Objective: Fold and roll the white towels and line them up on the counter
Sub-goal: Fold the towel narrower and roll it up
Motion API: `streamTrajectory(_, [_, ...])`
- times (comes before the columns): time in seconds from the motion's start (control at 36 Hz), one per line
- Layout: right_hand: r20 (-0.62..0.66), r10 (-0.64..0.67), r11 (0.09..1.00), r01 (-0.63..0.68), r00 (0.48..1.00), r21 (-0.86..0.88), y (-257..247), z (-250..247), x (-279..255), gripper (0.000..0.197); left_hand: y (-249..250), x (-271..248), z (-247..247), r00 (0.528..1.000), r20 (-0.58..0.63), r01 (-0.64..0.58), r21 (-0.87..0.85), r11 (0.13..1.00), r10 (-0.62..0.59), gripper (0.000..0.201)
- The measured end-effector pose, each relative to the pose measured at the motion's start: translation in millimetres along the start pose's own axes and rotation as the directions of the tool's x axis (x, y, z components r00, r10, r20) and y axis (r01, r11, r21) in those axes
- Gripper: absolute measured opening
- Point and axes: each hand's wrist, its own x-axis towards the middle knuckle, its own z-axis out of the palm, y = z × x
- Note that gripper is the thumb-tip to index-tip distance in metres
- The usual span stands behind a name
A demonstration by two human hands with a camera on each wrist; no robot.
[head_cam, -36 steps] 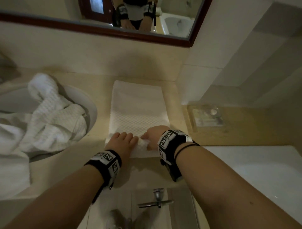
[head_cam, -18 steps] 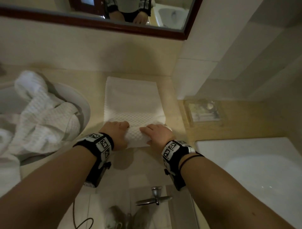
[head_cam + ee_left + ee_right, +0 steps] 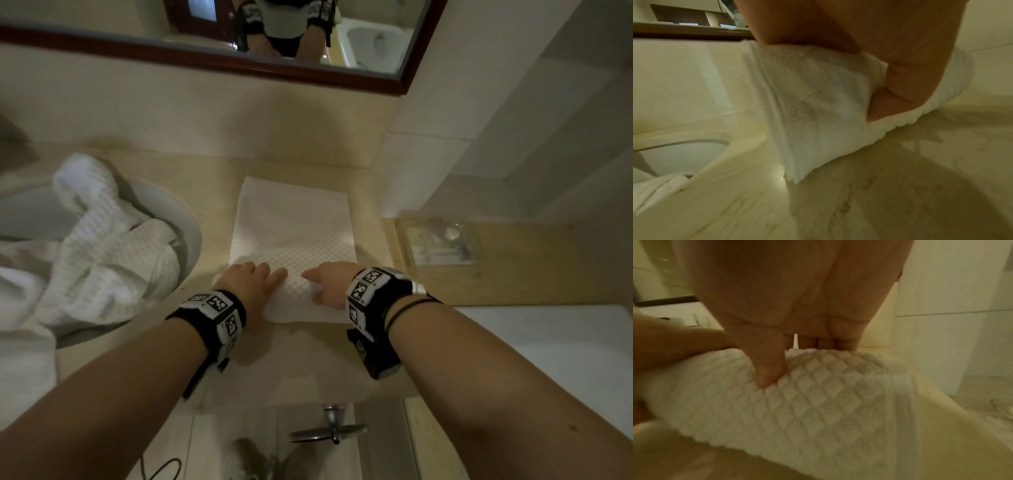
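- Beige stone counter (image 3: 205,178) under a framed mirror (image 3: 219,65); sink (image 3: 178,219) at left holds crumpled towels (image 3: 113,253).
- Folded towel (image 3: 291,222) lies between sink and wall; left hand (image 3: 251,282) and right hand (image 3: 329,284) both grip its rolled near end.

The right hand (image 3: 797,305) fills the upper centre of the frame, thumb pressing into a white, diamond-textured rolled towel (image 3: 818,402) across the middle, fingers curled over its far side. Beige stone worktop (image 3: 941,451) lies lower right.
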Motion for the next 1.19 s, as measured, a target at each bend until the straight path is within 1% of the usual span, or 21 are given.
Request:
streamTrajectory(0.06, [-0.145,-0.049,0.999,0.046,0.988,-0.025,-1.6,8.4,-1.9,0.057,0.2,3.7,-3.7,1.000,0.008,0.001,-0.038,0.999,-0.001,0.090])
streamTrajectory(0.11, [-0.254,-0.109,0.994,0.099,0.961,-0.051,-3.3,19.5,-4.6,0.068,1.0,8.4,-6.9,0.999,0.031,0.024,-0.114,0.993,-0.021,0.083])
streamTrajectory(0.17, [-0.273,-0.151,0.987,0.132,0.950,-0.090,-5.5,30.3,-6.8,0.082,2.1,13.2,-9.8,0.996,0.085,0.055,-0.212,0.976,-0.038,0.075])
streamTrajectory(0.22, [-0.269,-0.158,0.983,0.126,0.950,-0.131,-6.9,40.2,-6.5,0.091,2.2,17.2,-13.0,0.988,0.146,0.087,-0.274,0.958,-0.048,0.069])
streamTrajectory(0.25, [-0.264,-0.142,0.984,0.108,0.954,-0.140,-7.9,43.9,-5.6,0.093,1.7,18.8,-14.6,0.984,0.169,0.097,-0.290,0.952,-0.048,0.068])
streamTrajectory(0.31, [-0.256,-0.100,0.988,0.067,0.961,-0.136,-10.9,48.5,-2.0,0.090,0.6,21.4,-16.1,0.979,0.197,0.102,-0.294,0.950,-0.044,0.068])
streamTrajectory(0.36, [-0.266,-0.076,0.992,0.046,0.961,-0.118,-15.2,50.9,3.1,0.086,-0.7,21.8,-14.8,0.984,0.172,0.087,-0.245,0.966,-0.045,0.068])
streamTrajectory(0.44, [-0.272,-0.063,0.995,0.039,0.960,-0.092,-17.1,51.3,8.8,0.084,0.5,18.1,-10.9,0.999,0.040,0.042,-0.160,0.986,-0.036,0.071])
streamTrajectory(0.53, [-0.252,-0.071,0.995,0.053,0.965,-0.080,-11.5,43.5,17.3,0.085,2.4,9.0,-7.4,0.994,-0.088,0.052,-0.152,0.987,-0.066,0.084])
streamTrajectory(0.58, [-0.228,-0.087,0.994,0.071,0.970,-0.079,-8.7,33.9,24.6,0.086,4.1,2.8,-2.4,0.988,-0.133,0.064,-0.098,0.993,-0.077,0.087])
streamTrajectory(0.61, [-0.215,-0.091,0.994,0.077,0.972,-0.072,-8.3,28.9,28.0,0.086,5.1,0.7,0.5,0.989,-0.125,0.073,-0.050,0.996,-0.079,0.089])
streamTrajectory(0.69, [-0.171,-0.069,0.997,0.064,0.983,-0.036,-8.6,15.7,35.4,0.085,8.4,0.0,6.8,0.995,-0.039,0.097,0.075,0.992,-0.095,0.094])
streamTrajectory(0.72, [-0.151,-0.058,0.998,0.054,0.987,-0.033,-8.8,13.4,37.7,0.085,9.1,1.1,7.5,0.995,-0.025,0.103,0.096,0.990,-0.101,0.091])
streamTrajectory(0.78, [-0.121,-0.046,0.998,0.041,0.992,-0.038,-9.1,12.8,40.3,0.085,9.6,5.6,7.1,0.994,-0.043,0.103,0.105,0.989,-0.099,0.082])
streamTrajectory(0.83, [-0.151,-0.047,0.998,0.041,0.987,-0.040,-8.3,15.7,38.0,0.086,7.8,11.3,3.8,0.994,-0.062,0.093,0.089,0.992,-0.087,0.079])
streamTrajectory(0.92, [-0.287,-0.082,0.996,0.071,0.954,-0.047,-2.1,25.2,25.7,0.085,-0.9,19.0,-5.9,0.994,-0.066,0.085,0.026,0.996,-0.083,0.082])
streamTrajectory(0.97, [-0.299,-0.094,0.992,0.066,0.950,-0.104,4.1,30.8,16.6,0.090,-8.8,23.9,-13.9,0.994,-0.073,0.080,-0.040,0.996,-0.082,0.080])
streamTrajectory(1.03, [-0.260,-0.069,0.984,0.023,0.963,-0.176,7.6,32.7,10.6,0.097,-14.4,26.9,-21.1,0.997,-0.047,0.058,-0.092,0.994,-0.062,0.071])
streamTrajectory(1.08, [-0.239,-0.036,0.983,-0.009,0.970,-0.181,7.0,31.9,9.9,0.098,-16.6,28.1,-25.2,0.999,0.010,0.050,-0.160,0.986,-0.049,0.063])
streamTrajectory(1.14, [-0.243,-0.023,0.991,-0.010,0.970,-0.131,2.9,29.8,10.1,0.093,-16.8,27.6,-26.5,0.994,0.101,0.061,-0.230,0.971,-0.038,0.063])
streamTrajectory(1.19, [-0.257,-0.030,0.995,0.005,0.966,-0.096,-1.5,28.9,8.2,0.085,-16.8,26.2,-25.9,0.979,0.200,0.086,-0.289,0.953,-0.028,0.065])
